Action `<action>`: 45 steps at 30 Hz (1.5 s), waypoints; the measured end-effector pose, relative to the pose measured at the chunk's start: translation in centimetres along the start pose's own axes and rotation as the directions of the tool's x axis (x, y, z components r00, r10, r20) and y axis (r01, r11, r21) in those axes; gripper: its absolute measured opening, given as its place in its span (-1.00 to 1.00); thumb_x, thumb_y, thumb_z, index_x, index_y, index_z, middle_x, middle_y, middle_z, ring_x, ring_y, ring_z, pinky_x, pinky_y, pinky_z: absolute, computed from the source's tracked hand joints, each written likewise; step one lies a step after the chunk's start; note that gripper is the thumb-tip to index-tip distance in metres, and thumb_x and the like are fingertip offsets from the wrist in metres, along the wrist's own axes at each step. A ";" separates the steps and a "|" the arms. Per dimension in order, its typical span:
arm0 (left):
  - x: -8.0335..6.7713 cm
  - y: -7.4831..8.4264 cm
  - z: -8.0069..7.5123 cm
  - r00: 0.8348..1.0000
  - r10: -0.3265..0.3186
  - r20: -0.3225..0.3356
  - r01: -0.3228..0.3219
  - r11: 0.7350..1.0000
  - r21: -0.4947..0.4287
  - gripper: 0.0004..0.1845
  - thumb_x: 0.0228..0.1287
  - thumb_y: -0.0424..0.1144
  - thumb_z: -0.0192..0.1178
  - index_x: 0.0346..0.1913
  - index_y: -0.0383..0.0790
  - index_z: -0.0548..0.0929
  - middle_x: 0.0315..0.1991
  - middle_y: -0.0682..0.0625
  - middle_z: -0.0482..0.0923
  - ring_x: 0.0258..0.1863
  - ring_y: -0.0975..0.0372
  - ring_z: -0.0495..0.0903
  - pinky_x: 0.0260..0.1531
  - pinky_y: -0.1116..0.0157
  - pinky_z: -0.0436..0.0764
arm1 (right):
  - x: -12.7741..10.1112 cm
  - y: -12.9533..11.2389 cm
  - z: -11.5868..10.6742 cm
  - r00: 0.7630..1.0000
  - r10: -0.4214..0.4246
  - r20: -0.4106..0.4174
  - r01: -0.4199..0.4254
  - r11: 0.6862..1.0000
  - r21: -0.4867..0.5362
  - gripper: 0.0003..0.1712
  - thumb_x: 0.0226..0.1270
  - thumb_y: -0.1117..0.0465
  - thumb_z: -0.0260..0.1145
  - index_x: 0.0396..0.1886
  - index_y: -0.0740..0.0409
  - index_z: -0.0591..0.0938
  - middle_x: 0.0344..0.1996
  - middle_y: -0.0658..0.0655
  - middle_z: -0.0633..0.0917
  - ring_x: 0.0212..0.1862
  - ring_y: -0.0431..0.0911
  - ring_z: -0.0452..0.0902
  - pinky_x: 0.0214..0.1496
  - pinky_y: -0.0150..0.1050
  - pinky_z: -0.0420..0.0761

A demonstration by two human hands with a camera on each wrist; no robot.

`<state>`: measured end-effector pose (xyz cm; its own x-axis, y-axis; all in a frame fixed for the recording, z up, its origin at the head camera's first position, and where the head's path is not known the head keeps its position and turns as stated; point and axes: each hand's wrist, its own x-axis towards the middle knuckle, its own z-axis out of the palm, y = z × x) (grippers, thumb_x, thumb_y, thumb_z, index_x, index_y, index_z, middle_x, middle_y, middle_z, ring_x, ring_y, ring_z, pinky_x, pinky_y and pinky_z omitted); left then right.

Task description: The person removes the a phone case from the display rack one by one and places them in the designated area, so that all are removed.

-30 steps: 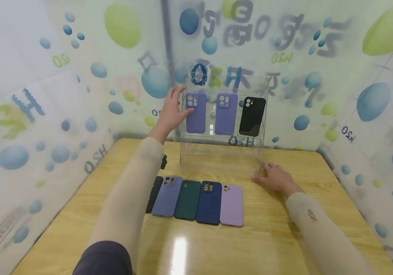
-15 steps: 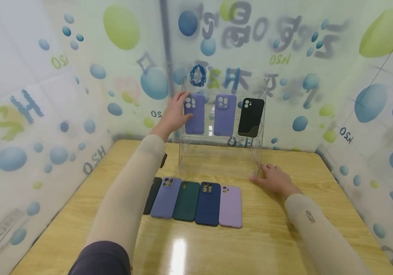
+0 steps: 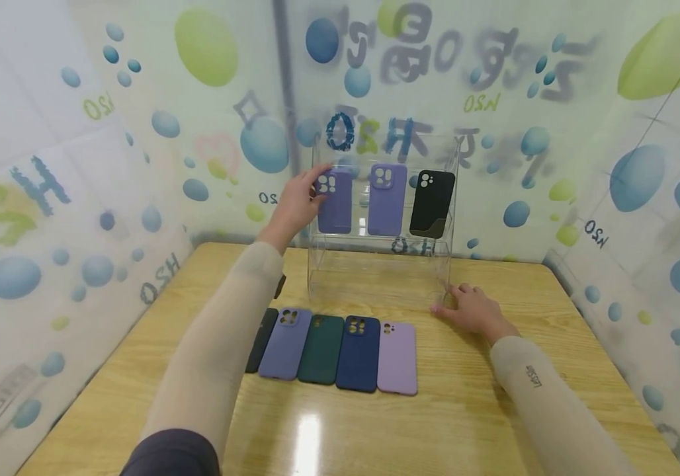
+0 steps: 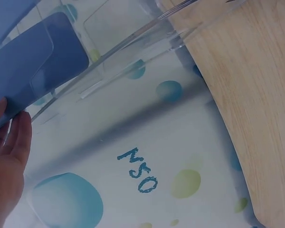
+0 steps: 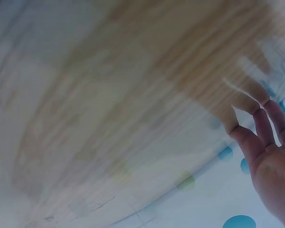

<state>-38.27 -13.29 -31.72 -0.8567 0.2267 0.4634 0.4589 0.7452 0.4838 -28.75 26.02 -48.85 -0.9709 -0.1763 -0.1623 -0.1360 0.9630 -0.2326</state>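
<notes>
A clear acrylic display stand stands at the back of the table. On its upper ledge a purple phone case leans upright at the left, beside a second purple phone case and a black phone case. My left hand pinches the left case near its upper left edge. In the left wrist view the thumb lies on the face of that phone case, fingers at its edge. My right hand rests on the table, fingertips at the stand's lower right corner; no phone case is in it.
In front of the stand several phone cases lie in a row: a dark one partly behind my left sleeve, a blue-purple one, a green one, a navy one and a lilac one. Patterned curtains surround the table.
My left hand's thumb has drawn back from the left case's face toward its upper left edge, and the fingers have come to its top. My right hand stays where it was.
</notes>
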 end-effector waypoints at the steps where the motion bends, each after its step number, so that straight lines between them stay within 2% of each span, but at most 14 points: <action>1: 0.0 -0.1 0.0 1.000 0.002 -0.006 -0.002 1.000 -0.005 -0.29 0.37 -0.36 0.19 0.45 0.30 0.25 0.11 -0.08 0.51 -0.07 0.13 0.53 -0.11 0.16 0.63 | 0.0 0.0 0.0 1.000 0.003 -0.002 -0.003 1.000 0.005 0.10 0.27 -0.56 -0.06 0.56 0.09 0.13 0.44 0.38 0.25 0.43 0.41 0.08 0.22 0.50 0.24; 12: 0.1 -0.6 -0.3 0.998 0.028 -0.056 -0.035 0.990 -0.135 -0.29 0.32 -0.44 0.21 0.40 0.30 0.35 -0.01 -0.08 0.54 -0.02 0.10 0.63 -0.12 0.23 0.68 | 0.1 0.0 0.2 1.000 -0.009 -0.029 0.009 1.000 -0.002 0.14 0.25 -0.58 -0.08 0.55 0.12 0.13 0.43 0.38 0.27 0.41 0.41 0.11 0.22 0.48 0.27; 17: -0.2 -0.3 -0.9 0.991 0.008 -0.134 -0.036 0.978 -0.205 -0.34 0.31 -0.43 0.23 0.36 0.24 0.43 -0.01 -0.06 0.57 -0.03 0.13 0.65 -0.14 0.23 0.69 | 0.2 -0.1 0.5 1.000 -0.004 -0.021 0.004 1.000 0.001 0.12 0.24 -0.59 -0.07 0.57 0.04 0.10 0.44 0.36 0.25 0.41 0.39 0.11 0.22 0.49 0.25; 20: -0.3 0.2 -1.7 0.975 0.015 -0.223 -0.075 0.962 -0.263 -0.36 0.29 -0.41 0.26 0.33 0.26 0.46 -0.03 -0.06 0.60 -0.06 0.15 0.67 -0.16 0.24 0.70 | 0.3 -0.2 0.5 1.000 0.007 -0.015 -0.007 1.000 0.005 0.12 0.22 -0.60 -0.07 0.57 0.00 0.10 0.45 0.34 0.25 0.43 0.38 0.09 0.24 0.49 0.23; 23: -0.5 0.9 -2.6 0.953 0.032 -0.301 -0.138 0.932 -0.336 -0.38 0.27 -0.40 0.28 0.30 0.27 0.50 -0.07 -0.09 0.61 -0.13 0.14 0.69 -0.20 0.24 0.73 | 0.4 -0.2 0.4 1.000 0.012 -0.014 -0.012 1.000 0.010 0.14 0.20 -0.62 -0.07 0.57 0.02 0.11 0.45 0.34 0.25 0.43 0.38 0.09 0.26 0.49 0.22; 26: -1.1 1.5 -3.4 0.945 0.032 -0.327 -0.171 0.897 -0.407 -0.39 0.26 -0.41 0.29 0.28 0.27 0.52 -0.11 -0.09 0.58 -0.19 0.15 0.69 -0.25 0.26 0.74 | 0.4 -0.3 0.3 1.000 0.011 -0.014 -0.011 1.000 0.015 0.15 0.20 -0.62 -0.07 0.57 0.03 0.11 0.45 0.35 0.25 0.43 0.39 0.08 0.27 0.49 0.21; 29: -1.9 2.3 -3.9 0.956 0.011 -0.292 -0.151 0.872 -0.465 -0.39 0.26 -0.41 0.29 0.27 0.28 0.53 -0.12 -0.07 0.56 -0.20 0.17 0.70 -0.26 0.28 0.74 | 0.3 -0.3 0.3 1.000 0.013 -0.012 -0.013 1.000 0.020 0.14 0.21 -0.61 -0.08 0.57 0.03 0.10 0.45 0.35 0.24 0.44 0.40 0.07 0.29 0.49 0.19; 33: -3.5 4.1 -4.5 0.981 -0.040 -0.188 -0.069 0.839 -0.540 -0.39 0.25 -0.45 0.28 0.27 0.21 0.54 -0.11 -0.07 0.55 -0.18 0.14 0.69 -0.24 0.23 0.74 | 0.3 -0.3 0.4 1.000 0.012 -0.004 -0.012 1.000 0.018 0.14 0.23 -0.61 -0.09 0.57 0.05 0.10 0.46 0.35 0.23 0.44 0.41 0.06 0.29 0.50 0.18; 36: -4.8 5.4 -4.6 0.991 -0.062 -0.116 -0.017 0.813 -0.581 -0.39 0.24 -0.50 0.27 0.28 0.13 0.54 -0.13 -0.08 0.53 -0.19 0.10 0.68 -0.24 0.20 0.74 | 0.2 -0.2 0.5 1.000 0.009 0.000 -0.009 1.000 0.010 0.13 0.23 -0.60 -0.09 0.57 0.06 0.10 0.46 0.35 0.23 0.44 0.40 0.06 0.26 0.50 0.20; 38: -5.5 5.9 -4.2 0.995 -0.057 -0.080 -0.002 0.800 -0.600 -0.39 0.23 -0.50 0.27 0.28 0.11 0.54 -0.14 -0.10 0.51 -0.19 0.07 0.68 -0.26 0.18 0.75 | 0.2 -0.2 0.5 1.000 0.005 0.002 -0.005 1.000 0.004 0.14 0.24 -0.60 -0.09 0.57 0.07 0.10 0.46 0.36 0.23 0.44 0.40 0.06 0.26 0.50 0.21; 41: -6.7 6.7 -3.2 0.999 -0.048 -0.021 0.026 0.795 -0.606 -0.40 0.24 -0.49 0.27 0.28 0.10 0.53 -0.15 -0.12 0.51 -0.19 0.05 0.69 -0.27 0.16 0.75 | 0.0 -0.1 0.4 1.000 0.006 0.004 -0.006 1.000 0.002 0.14 0.24 -0.60 -0.09 0.56 0.08 0.11 0.46 0.36 0.23 0.44 0.41 0.06 0.25 0.50 0.22; 45: -8.1 7.8 -1.3 0.994 -0.052 0.092 0.098 0.787 -0.610 -0.39 0.25 -0.47 0.28 0.28 0.14 0.52 -0.12 -0.13 0.50 -0.17 0.05 0.69 -0.27 0.17 0.75 | -0.2 -0.1 0.2 1.000 0.005 -0.003 -0.005 1.000 -0.004 0.13 0.25 -0.59 -0.09 0.56 0.09 0.12 0.46 0.36 0.23 0.43 0.42 0.06 0.22 0.51 0.23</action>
<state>-27.48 -10.18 -30.71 -0.8975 0.2443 0.3672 0.4210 0.2261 0.8784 -28.51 25.97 -48.98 -0.9721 -0.1711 -0.1605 -0.1321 0.9646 -0.2283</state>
